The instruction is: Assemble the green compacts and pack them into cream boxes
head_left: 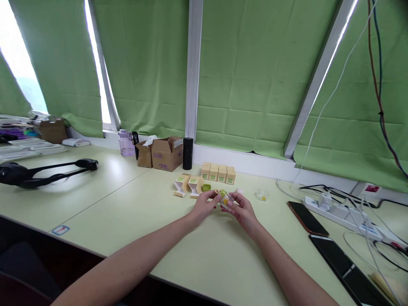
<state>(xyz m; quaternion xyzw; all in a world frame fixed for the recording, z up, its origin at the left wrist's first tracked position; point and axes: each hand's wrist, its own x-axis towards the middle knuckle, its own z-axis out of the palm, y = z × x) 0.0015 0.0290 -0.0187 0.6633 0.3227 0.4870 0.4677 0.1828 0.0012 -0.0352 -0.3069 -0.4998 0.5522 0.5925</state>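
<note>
Above the table, left hand and right hand grasp one container; two cartons open; four boxes apparently unopened.

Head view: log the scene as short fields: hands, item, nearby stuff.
left hand: fingers on the item's left side
right hand: fingers on its right side
item: small clear-and-green object, yellow detail
boxes: four small cartons in a row, two opened cartons left of them
loose: green piece, clear container with yellow spot
right side: phone, power strip
</note>
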